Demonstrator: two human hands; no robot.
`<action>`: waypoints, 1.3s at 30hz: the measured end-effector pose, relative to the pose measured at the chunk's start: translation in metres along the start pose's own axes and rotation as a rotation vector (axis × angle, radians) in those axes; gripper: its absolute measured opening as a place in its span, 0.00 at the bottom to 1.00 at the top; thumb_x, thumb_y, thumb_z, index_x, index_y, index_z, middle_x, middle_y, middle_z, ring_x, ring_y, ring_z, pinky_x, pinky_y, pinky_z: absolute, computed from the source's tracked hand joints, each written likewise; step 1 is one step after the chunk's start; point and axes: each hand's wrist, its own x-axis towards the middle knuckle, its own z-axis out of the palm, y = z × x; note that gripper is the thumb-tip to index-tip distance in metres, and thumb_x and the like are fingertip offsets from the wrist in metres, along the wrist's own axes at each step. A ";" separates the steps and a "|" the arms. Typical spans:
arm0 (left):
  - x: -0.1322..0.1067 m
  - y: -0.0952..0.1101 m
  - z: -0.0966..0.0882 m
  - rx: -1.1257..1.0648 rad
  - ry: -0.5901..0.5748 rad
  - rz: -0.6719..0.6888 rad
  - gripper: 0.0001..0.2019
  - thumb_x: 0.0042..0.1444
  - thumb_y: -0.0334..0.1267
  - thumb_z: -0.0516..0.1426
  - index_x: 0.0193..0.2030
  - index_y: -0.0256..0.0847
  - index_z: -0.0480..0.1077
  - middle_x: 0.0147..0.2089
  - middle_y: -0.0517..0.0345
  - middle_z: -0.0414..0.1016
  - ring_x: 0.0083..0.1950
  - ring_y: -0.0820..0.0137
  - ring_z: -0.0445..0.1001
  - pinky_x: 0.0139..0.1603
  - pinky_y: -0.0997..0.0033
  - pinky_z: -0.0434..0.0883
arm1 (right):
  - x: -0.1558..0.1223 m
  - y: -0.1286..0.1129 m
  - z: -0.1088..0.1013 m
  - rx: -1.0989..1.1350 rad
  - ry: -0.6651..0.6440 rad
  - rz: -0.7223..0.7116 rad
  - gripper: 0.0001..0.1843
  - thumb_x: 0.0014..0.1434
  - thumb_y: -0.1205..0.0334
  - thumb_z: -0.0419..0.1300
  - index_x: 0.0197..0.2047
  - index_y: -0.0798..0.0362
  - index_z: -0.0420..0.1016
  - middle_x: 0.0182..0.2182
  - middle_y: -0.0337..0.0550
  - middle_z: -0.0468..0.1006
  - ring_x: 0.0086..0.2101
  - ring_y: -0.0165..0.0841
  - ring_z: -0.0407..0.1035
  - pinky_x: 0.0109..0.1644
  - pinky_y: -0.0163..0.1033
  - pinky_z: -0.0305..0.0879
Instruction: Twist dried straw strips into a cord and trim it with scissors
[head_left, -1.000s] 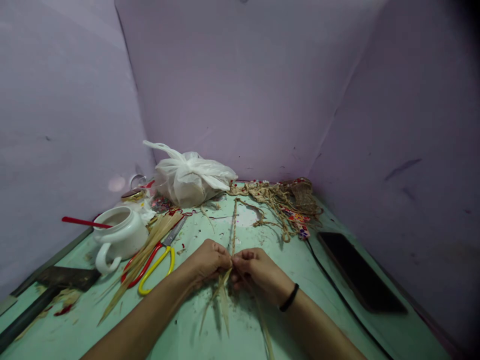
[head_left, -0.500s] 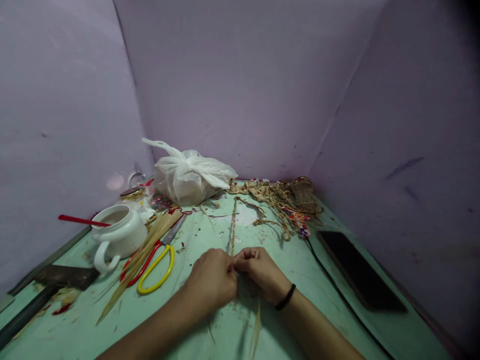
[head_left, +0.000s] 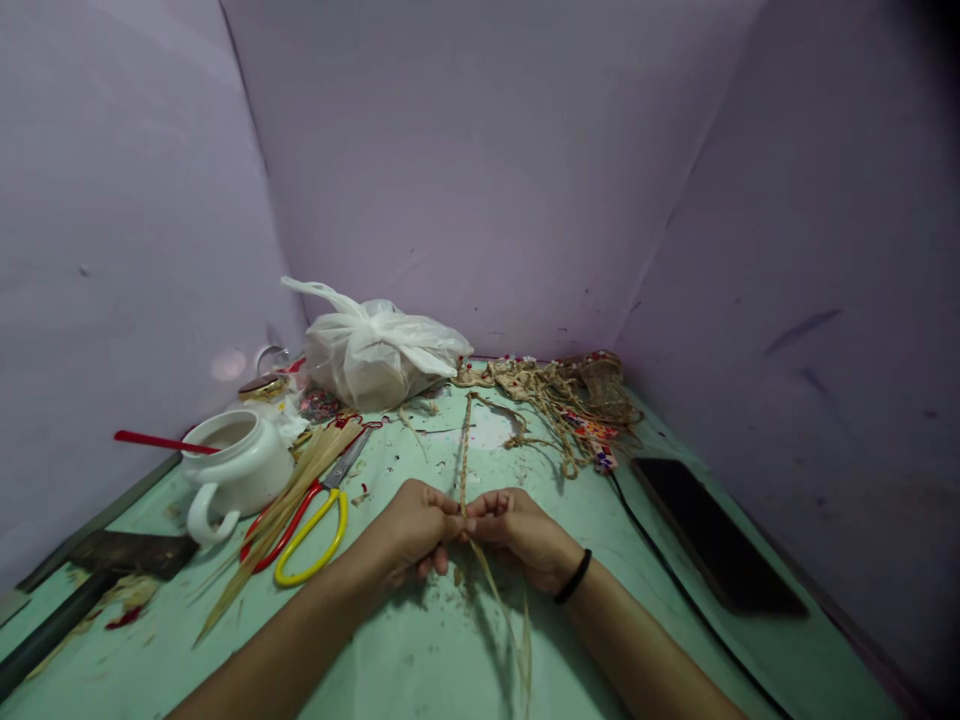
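A thin cord of twisted or braided plant fibre [head_left: 464, 452] runs away from me over the green table top. My left hand [head_left: 416, 525] pinches its near end between thumb and fingers. Right beside it, my right hand [head_left: 517, 528], with a black band on the wrist, pinches at the same spot, fingertips almost touching. Loose pale fibre strands [head_left: 501, 600] hang from the pinch toward me. Exactly which strand each hand grips is hidden by the fingers.
To the left lie scissors [head_left: 315, 550] with red and yellow handles, a bundle of dry fibre strips [head_left: 285, 520], a white pot [head_left: 259, 470] and a dark-bladed tool [head_left: 135, 553]. Behind are a white plastic bag [head_left: 382, 350] and tangled cords [head_left: 551, 395]. A phone [head_left: 716, 535] lies right.
My left hand has rolled open somewhat, from a closed fist to a pinch with its lower fingers showing. More of the loose strands now shows below the hands.
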 end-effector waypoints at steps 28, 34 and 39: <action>0.010 -0.010 0.014 -0.126 0.056 0.113 0.06 0.33 0.28 0.49 0.11 0.37 0.55 0.09 0.69 0.46 0.13 0.84 0.42 0.16 0.76 0.39 | 0.005 0.009 -0.012 -0.666 0.127 -0.220 0.05 0.37 0.69 0.55 0.19 0.57 0.71 0.15 0.37 0.68 0.18 0.24 0.57 0.21 0.30 0.51; 0.014 -0.014 0.012 -0.176 0.016 0.102 0.05 0.32 0.29 0.50 0.11 0.36 0.58 0.09 0.67 0.50 0.13 0.83 0.45 0.16 0.77 0.41 | 0.007 0.006 -0.014 -0.442 -0.013 -0.091 0.03 0.37 0.71 0.54 0.18 0.57 0.67 0.12 0.32 0.63 0.15 0.21 0.52 0.18 0.29 0.47; 0.011 -0.009 0.012 -0.201 0.009 0.053 0.05 0.32 0.27 0.49 0.11 0.35 0.60 0.08 0.67 0.52 0.12 0.83 0.45 0.15 0.78 0.42 | 0.006 0.004 -0.014 -0.418 -0.019 -0.066 0.02 0.37 0.71 0.55 0.19 0.57 0.67 0.13 0.31 0.62 0.15 0.20 0.52 0.18 0.28 0.46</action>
